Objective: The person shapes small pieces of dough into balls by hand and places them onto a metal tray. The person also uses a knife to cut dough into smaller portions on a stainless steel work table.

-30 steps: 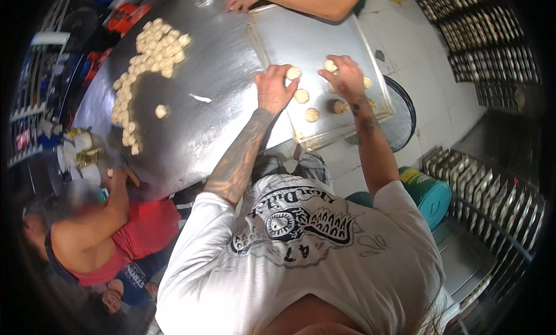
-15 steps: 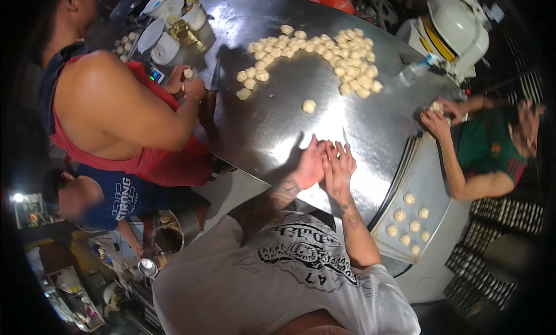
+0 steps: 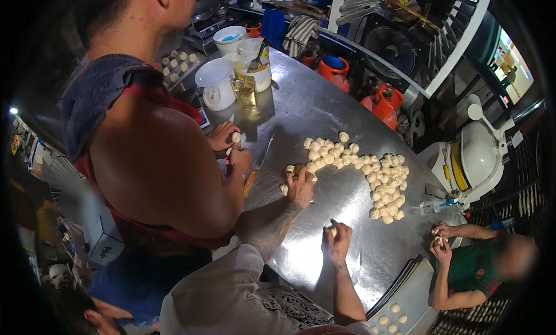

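Pale dough balls [image 3: 386,187] lie in a curved cluster on the metal table [image 3: 284,112]. At the cluster's left end, my left hand [image 3: 301,188] reaches over the balls with its fingers curled round one, mostly hidden beneath them. Closer to me, my right hand [image 3: 339,242] is closed round a single dough ball [image 3: 332,232] at the tabletop. Left of my left hand lies a knife [image 3: 251,181] with a wooden handle, its blade pointing away from me.
A co-worker in red [image 3: 156,155] stands close at my left, handling dough. At right, a person in green [image 3: 472,271] also works dough beside a tray [image 3: 418,300] of dough balls. A white scale [image 3: 217,94], tubs and a white mixer [image 3: 478,155] stand farther off.
My hands, close together before, have parted: the left has moved out to the cluster's left end, the right onto a dough ball. My view has swung toward the far left side.
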The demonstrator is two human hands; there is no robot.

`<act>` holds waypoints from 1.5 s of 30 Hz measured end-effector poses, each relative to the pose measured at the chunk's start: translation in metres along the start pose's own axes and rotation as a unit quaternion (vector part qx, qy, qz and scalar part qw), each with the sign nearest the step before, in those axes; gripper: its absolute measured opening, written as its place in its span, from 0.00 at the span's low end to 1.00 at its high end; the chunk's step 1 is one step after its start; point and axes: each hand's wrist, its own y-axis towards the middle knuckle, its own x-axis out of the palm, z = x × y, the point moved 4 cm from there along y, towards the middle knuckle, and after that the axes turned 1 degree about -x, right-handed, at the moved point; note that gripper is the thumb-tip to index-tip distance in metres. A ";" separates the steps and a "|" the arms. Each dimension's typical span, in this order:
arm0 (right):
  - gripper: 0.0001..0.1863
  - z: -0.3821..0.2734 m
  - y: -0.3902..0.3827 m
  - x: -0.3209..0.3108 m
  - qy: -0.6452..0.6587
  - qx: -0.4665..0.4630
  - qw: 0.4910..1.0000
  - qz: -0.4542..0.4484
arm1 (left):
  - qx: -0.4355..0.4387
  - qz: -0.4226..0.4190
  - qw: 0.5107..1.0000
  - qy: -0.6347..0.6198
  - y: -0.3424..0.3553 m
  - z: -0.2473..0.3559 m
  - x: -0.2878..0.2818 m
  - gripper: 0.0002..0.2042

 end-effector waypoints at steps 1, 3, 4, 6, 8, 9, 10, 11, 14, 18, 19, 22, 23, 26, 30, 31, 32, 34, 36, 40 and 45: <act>0.20 0.002 -0.022 -0.009 0.031 0.049 0.998 -0.005 | 0.009 -0.015 1.000 -0.015 -0.002 0.003 -0.004 0.15; 0.20 -0.005 -0.063 -0.032 -0.027 0.045 0.999 -0.003 | 0.043 0.031 0.940 -0.337 -0.024 0.012 -0.022 0.14; 0.20 -0.003 -0.087 -0.048 -0.044 0.070 0.997 0.008 | 0.059 -0.016 0.934 -0.351 -0.046 0.029 -0.032 0.13; 0.20 -0.002 -0.129 -0.070 -0.113 0.126 0.985 -0.023 | 0.046 -0.140 0.932 -0.332 -0.114 0.019 -0.049 0.14; 0.18 0.002 -0.154 -0.079 -0.186 0.111 0.976 -0.035 | 0.022 -0.221 0.925 -0.308 -0.154 0.007 -0.055 0.15; 0.17 0.005 -0.158 -0.079 -0.222 0.102 0.968 -0.050 | 0.061 -0.216 0.953 -0.201 -0.161 0.006 -0.062 0.12; 0.17 0.009 -0.149 -0.073 -0.220 0.099 0.969 -0.051 | 0.076 -0.213 0.963 -0.145 -0.162 0.010 -0.061 0.11; 0.17 0.009 -0.131 -0.062 -0.245 0.029 0.969 -0.019 | 0.093 -0.210 0.969 -0.090 -0.163 0.014 -0.057 0.10; 0.19 0.000 -0.084 -0.013 -0.195 -0.064 0.979 0.019 | 0.198 -0.086 0.972 -0.087 -0.145 0.061 -0.036 0.11; 0.19 0.009 -0.125 -0.021 -0.142 -0.081 0.985 -0.055 | 0.256 -0.177 0.942 -0.128 -0.177 0.063 -0.035 0.10; 0.20 0.014 -0.135 -0.037 -0.120 -0.107 0.982 -0.102 | 0.293 -0.147 0.927 -0.183 -0.187 0.051 -0.047 0.10; 0.19 0.036 -0.122 -0.055 -0.146 -0.126 0.962 -0.191 | 0.254 -0.202 0.932 -0.159 -0.171 0.022 -0.031 0.14; 0.19 0.027 -0.098 -0.048 -0.180 -0.169 0.956 -0.158 | 0.267 -0.198 0.935 -0.120 -0.159 0.023 -0.026 0.14; 0.20 0.002 -0.069 -0.017 -0.190 -0.181 0.963 -0.058 | 0.207 -0.192 0.950 -0.133 -0.128 0.059 -0.023 0.14; 0.17 0.005 -0.117 -0.021 -0.135 -0.101 0.985 -0.028 | 0.266 -0.248 0.920 -0.144 -0.176 0.043 -0.022 0.13; 0.16 0.011 -0.130 -0.036 -0.136 -0.119 0.981 -0.066 | 0.278 -0.245 0.912 -0.175 -0.183 0.038 -0.030 0.13; 0.16 0.018 -0.134 -0.044 -0.130 -0.124 0.980 -0.091 | 0.267 -0.285 0.902 -0.183 -0.187 0.023 -0.033 0.13; 0.18 0.033 -0.117 -0.046 -0.172 -0.138 0.969 -0.113 | 0.286 -0.293 0.898 -0.160 -0.171 0.020 -0.025 0.13; 0.19 -0.004 -0.066 -0.033 -0.221 -0.151 0.961 -0.064 | 0.279 -0.213 0.925 -0.146 -0.147 0.050 -0.020 0.13; 0.10 -0.007 -0.085 0.003 -0.148 -0.081 0.979 0.119 | 0.347 -0.232 0.905 -0.079 -0.160 0.078 -0.007 0.10; 0.13 0.021 -0.158 -0.058 -0.141 -0.092 0.984 -0.062 | 0.349 -0.273 0.867 -0.228 -0.202 0.018 -0.018 0.16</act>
